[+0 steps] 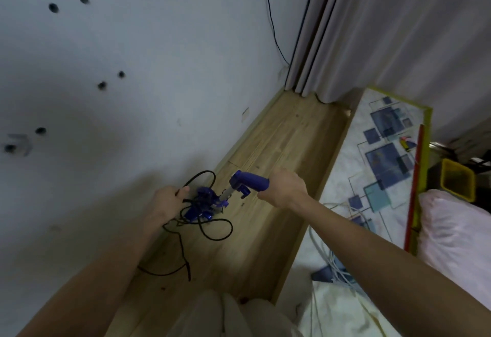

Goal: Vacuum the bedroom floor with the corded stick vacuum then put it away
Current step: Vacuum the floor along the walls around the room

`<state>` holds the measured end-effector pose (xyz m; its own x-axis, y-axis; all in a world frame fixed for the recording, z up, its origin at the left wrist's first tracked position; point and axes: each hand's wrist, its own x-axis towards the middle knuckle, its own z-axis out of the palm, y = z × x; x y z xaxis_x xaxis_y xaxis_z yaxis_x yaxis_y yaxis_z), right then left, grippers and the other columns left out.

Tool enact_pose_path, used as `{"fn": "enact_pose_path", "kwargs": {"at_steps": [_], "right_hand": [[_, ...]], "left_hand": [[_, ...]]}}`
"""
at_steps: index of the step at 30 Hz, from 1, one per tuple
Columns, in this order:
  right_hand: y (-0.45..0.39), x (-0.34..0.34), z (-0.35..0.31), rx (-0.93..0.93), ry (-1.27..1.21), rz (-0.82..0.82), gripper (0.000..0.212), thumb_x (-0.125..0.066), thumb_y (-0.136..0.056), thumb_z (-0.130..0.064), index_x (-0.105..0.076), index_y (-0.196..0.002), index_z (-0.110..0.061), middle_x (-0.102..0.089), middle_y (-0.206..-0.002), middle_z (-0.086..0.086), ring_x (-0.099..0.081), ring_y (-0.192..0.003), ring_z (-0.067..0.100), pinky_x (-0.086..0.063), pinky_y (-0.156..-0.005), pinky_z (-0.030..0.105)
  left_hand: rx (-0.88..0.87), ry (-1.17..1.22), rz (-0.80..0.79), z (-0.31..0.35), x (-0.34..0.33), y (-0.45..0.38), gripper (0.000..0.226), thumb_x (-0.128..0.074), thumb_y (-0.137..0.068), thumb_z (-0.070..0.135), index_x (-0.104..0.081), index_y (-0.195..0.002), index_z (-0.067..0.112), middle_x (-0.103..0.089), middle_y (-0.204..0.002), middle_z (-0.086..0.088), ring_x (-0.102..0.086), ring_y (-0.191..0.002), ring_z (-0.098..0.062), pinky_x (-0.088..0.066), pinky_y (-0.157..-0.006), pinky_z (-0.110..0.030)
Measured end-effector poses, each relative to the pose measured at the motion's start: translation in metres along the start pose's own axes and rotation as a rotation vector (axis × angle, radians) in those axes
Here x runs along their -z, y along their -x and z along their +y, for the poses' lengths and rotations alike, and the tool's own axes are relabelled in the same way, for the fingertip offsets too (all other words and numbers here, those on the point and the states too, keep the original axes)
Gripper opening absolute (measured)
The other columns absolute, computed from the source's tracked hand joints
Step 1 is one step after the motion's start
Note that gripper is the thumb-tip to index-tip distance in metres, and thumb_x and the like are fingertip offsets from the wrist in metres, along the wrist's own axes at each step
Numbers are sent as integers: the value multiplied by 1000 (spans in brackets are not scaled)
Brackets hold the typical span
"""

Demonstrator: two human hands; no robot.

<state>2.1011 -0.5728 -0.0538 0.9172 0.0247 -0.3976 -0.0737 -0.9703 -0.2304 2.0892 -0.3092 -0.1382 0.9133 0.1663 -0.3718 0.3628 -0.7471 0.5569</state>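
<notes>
The blue stick vacuum (210,201) stands on the wooden floor (281,156) close to the wall, seen from above. My right hand (285,188) grips its blue handle (249,178). My left hand (168,201) pinches the black power cord (212,233) beside the vacuum's body. The cord lies in loose loops around the body and trails toward me along the floor.
A grey wall (132,71) with several dark holes runs along the left. A bed (385,150) with a patterned sheet borders the narrow floor strip on the right, with white cables (326,246) on it. Curtains (358,31) hang at the far end. A yellow bin (457,182) sits far right.
</notes>
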Motion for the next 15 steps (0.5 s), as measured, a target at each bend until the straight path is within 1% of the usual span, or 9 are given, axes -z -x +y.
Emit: {"fn": "enact_pose_path", "kwargs": {"at_steps": [3, 5, 9, 11, 13, 15], "right_hand": [[25, -16, -19, -35, -24, 6, 35, -69, -84, -30, -55, -112, -14, -61, -91, 2, -64, -82, 16, -57, -79, 33], [48, -30, -34, -72, -42, 16, 34, -68, -84, -30, -55, -111, -14, -60, -87, 2, -64, -79, 16, -57, -78, 31], [104, -63, -68, -157, -100, 43, 23, -66, -87, -27, -51, -100, -15, -57, -75, -1, -59, -62, 10, -55, -65, 24], [134, -80, -83, -190, -132, 58, 21, -66, -88, -25, -51, -98, -14, -58, -74, 0, -59, -58, 9, -52, -57, 22], [162, -96, -99, -214, -144, 55, 21, -66, -88, -25, -54, -99, -13, -58, -73, 0, -58, -57, 8, -46, -50, 19], [186, -106, -111, -210, -132, 55, 22, -67, -87, -26, -55, -100, -14, -58, -73, -1, -57, -58, 8, -43, -49, 19]], "left_hand": [[-58, 20, 41, -19, 12, 24, 52, -42, -102, 33, -40, -53, 15, -41, -50, 0, -38, -47, -15, -29, -47, -29], [-80, 13, 58, -38, 23, 44, 53, -41, -101, 37, -38, -54, 14, -40, -50, -1, -38, -47, -16, -28, -48, -30], [-131, 61, 77, -90, 45, 85, 53, -43, -100, 42, -37, -54, 15, -39, -51, 0, -38, -48, -16, -26, -48, -30], [-140, 69, 75, -116, 56, 109, 53, -44, -100, 41, -38, -54, 16, -40, -50, 0, -39, -49, -17, -26, -47, -28], [-132, 70, 61, -144, 63, 133, 51, -46, -99, 40, -39, -53, 18, -41, -50, 1, -40, -49, -16, -26, -46, -27], [-120, 57, 48, -168, 68, 154, 50, -47, -99, 41, -41, -55, 17, -43, -51, 1, -41, -49, -14, -27, -47, -27]]}}
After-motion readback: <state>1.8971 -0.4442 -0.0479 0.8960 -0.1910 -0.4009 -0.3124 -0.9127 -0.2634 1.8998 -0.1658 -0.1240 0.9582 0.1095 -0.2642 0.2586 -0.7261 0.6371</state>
